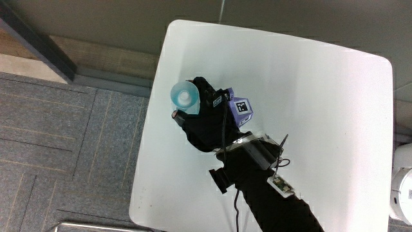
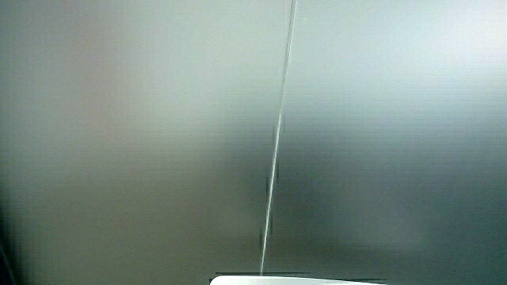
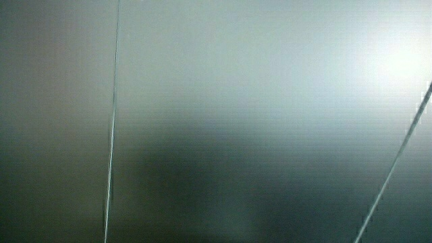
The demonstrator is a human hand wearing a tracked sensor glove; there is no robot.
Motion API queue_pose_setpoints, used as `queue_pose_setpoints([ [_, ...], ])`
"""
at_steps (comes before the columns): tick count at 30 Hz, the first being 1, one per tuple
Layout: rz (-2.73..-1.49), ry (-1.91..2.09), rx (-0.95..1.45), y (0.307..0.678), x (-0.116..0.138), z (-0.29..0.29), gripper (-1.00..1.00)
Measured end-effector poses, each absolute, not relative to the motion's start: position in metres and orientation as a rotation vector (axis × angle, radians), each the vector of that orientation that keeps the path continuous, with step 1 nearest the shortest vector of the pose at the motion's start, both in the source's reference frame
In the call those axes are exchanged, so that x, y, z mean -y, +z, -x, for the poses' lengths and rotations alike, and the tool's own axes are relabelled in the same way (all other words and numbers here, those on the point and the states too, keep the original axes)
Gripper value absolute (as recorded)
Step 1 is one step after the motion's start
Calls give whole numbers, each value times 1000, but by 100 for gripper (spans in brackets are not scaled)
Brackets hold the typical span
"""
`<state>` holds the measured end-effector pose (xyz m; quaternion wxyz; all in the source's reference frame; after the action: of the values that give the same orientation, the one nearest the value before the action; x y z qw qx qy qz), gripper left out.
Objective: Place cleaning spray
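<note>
In the main view a cleaning spray bottle (image 1: 185,96) shows from above as a pale blue round shape with a dark nozzle part beside it. The gloved hand (image 1: 201,115) is wrapped around it, fingers curled on the bottle, with the patterned cube (image 1: 241,108) on its back. Hand and bottle are over the white table (image 1: 302,116), close to the table's edge that borders the grey carpet. Whether the bottle's base touches the table is hidden. Both side views show only a pale wall.
A strip of the white table's edge (image 2: 297,279) shows in a side view. Grey carpet floor (image 1: 64,142) lies beside the table. A white round object (image 1: 402,187) stands on the floor next to the table. The forearm (image 1: 270,193) reaches in from the person's side.
</note>
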<state>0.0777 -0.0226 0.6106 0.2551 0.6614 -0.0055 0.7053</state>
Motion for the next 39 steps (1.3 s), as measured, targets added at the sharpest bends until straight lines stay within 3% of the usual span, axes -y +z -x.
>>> queue_pose_setpoints([
  [12, -2025, 1749, 77, 597, 21, -86, -90],
  [13, -2329, 1644, 315, 628, 27, -93, -95],
  [14, -2044, 1728, 104, 595, 21, -88, -100],
  [19, -2179, 1550, 137, 583, 21, -91, -100],
  [20, -2250, 1422, 79, 607, 18, -95, -100],
  [21, -2320, 1353, 106, 601, 19, -94, -100],
  [22, -2313, 1341, 196, 572, 21, -89, -100],
  [24, -2493, 1189, 144, 596, 19, -92, -100],
  [25, -2356, 1265, 224, 567, 22, -85, -100],
  [26, -2500, 1156, 213, 584, 20, -87, -100],
  [29, -2402, 1174, 240, 563, 22, -83, -100],
  [30, -2523, 1126, 218, 579, 20, -86, -100],
  [39, -2509, 1151, 258, 572, 21, -85, -100],
])
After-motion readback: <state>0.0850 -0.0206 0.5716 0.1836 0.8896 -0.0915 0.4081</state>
